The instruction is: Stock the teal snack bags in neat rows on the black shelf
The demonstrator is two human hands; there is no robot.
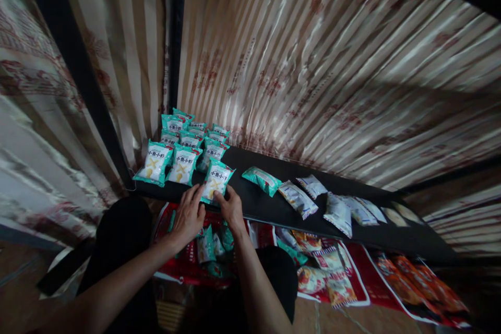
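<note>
A teal-and-white snack bag (217,177) stands tilted at the front edge of a black shelf (254,206). My right hand (230,209) grips its lower right side, the thumb pressed on the front. At its lower left corner is my left hand (190,215), closed about the edge with fingers fairly straight; part of that contact is hidden. Several matching bags stand in rows to the left, among them one front bag (183,165) and another at the far left (154,163). One more teal bag (263,180) lies flat to the right.
White-and-blue packets (298,199) lie along the shelf's right part. Below the shelf hang or lie red open sacks (362,276) with teal bags, mixed snack packets (329,271) and orange packets (418,282). A dark post (176,36) and patterned curtain (274,52) stand behind. My knees are under the shelf edge.
</note>
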